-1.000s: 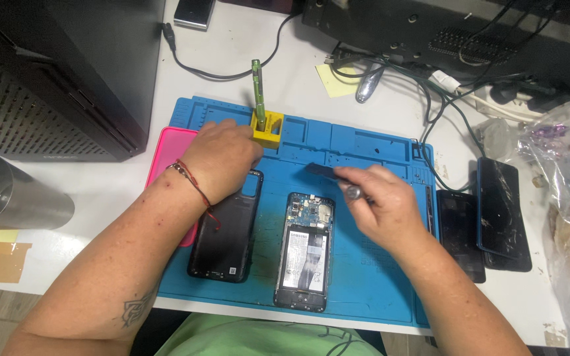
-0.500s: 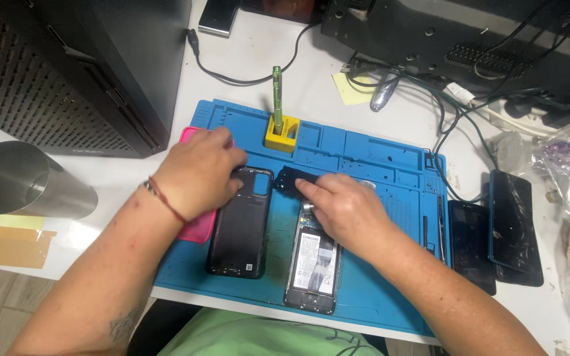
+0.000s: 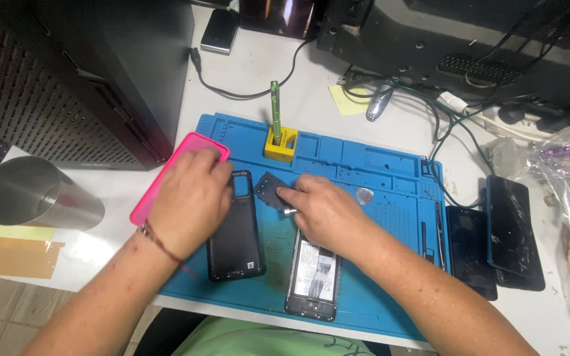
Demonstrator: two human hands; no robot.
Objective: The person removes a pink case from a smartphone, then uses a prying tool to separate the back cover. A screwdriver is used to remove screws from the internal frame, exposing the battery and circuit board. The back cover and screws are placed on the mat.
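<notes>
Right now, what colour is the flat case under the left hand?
Bright pink: the flat case lies partly under the left hand, clearest in the head view.

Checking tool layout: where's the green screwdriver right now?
In the head view the green screwdriver stands upright in the yellow holder at the blue mat's far edge, just beyond both hands and untouched.

Small dark cover plate (image 3: pixel 269 190), tilted

Bare blue mat (image 3: pixel 390 173) right of hands; yellow holder (image 3: pixel 280 144) just behind.
</notes>
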